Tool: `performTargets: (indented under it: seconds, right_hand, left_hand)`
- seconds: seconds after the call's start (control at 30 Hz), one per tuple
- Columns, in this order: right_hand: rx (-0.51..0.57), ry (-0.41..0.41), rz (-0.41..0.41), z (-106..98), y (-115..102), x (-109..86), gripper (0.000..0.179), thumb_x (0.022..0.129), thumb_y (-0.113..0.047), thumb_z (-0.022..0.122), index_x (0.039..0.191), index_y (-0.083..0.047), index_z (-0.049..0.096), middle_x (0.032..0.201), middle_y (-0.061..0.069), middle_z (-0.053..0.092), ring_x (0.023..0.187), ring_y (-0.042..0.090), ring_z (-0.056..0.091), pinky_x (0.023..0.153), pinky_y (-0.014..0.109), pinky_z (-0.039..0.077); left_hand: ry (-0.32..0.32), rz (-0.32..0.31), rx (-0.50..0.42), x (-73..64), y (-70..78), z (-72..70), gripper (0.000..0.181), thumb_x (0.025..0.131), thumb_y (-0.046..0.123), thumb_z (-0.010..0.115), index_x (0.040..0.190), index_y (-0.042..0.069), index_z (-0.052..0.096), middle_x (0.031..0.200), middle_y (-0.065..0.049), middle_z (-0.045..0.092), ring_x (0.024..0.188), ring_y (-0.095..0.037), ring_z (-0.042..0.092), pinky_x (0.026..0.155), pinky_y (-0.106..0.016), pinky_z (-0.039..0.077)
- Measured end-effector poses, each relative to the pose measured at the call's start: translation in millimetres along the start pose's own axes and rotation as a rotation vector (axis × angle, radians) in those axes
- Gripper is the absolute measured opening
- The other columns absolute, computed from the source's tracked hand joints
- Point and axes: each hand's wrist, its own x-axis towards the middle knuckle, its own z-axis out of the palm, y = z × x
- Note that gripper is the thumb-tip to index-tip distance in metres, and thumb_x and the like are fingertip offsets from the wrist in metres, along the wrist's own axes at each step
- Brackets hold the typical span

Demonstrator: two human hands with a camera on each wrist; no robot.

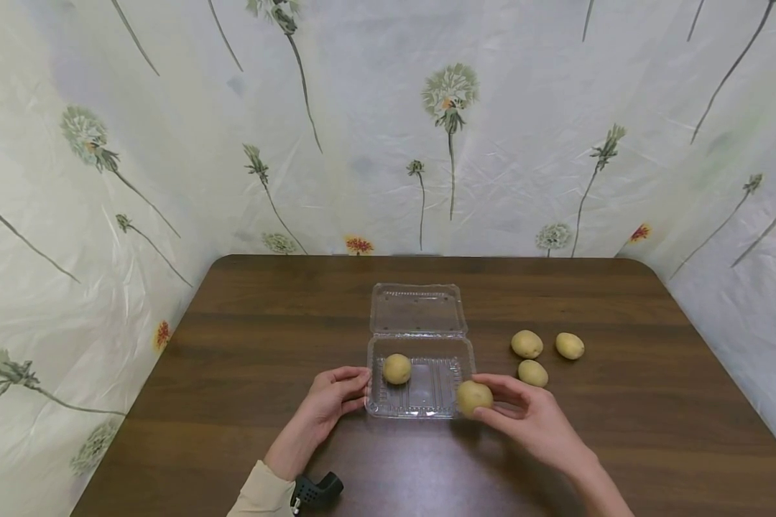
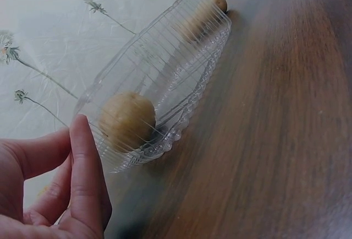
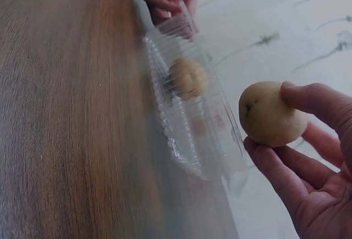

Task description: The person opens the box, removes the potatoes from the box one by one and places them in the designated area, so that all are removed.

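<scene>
A clear plastic clamshell container (image 1: pixel 420 411) lies on the table with its lid (image 1: pixel 417 309) folded back. One potato (image 1: pixel 397 369) sits inside, at the left end. My left hand (image 1: pixel 333 399) pinches the container's left rim between thumb and fingers, as the left wrist view also shows. In my right hand (image 1: pixel 535 422) a second potato (image 1: pixel 475 398) is held between thumb and fingertips, at the container's right front corner. The right wrist view shows that potato (image 3: pixel 272 113) raised above the rim, with a dark mark on its skin.
To the right of the container lie three more potatoes: one at the back left (image 1: pixel 527 345), one at the back right (image 1: pixel 570 346) and one nearer (image 1: pixel 533 373). The brown wooden table (image 1: pixel 265 309) backs onto a flower-printed sheet (image 1: pixel 362 143).
</scene>
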Motion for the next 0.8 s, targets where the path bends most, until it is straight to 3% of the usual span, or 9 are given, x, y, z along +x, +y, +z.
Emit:
performTargets:
  seconds: [0.8]
  right_hand:
    - [-0.031,0.040,-0.002,-7.8,4.5,-11.1,0.042,0.085,-0.008,0.077,0.125,-0.004,0.063,0.121,0.016,0.064,0.104,0.017,0.066,0.086,0.027,0.054]
  left_hand:
    - [0.000,0.018,-0.019,2.5,-2.8,-0.4,0.024,0.091,0.006,0.069,0.111,-0.007,0.066,0.088,-0.006,0.067,0.075,-0.012,0.063,0.069,-0.025,0.057]
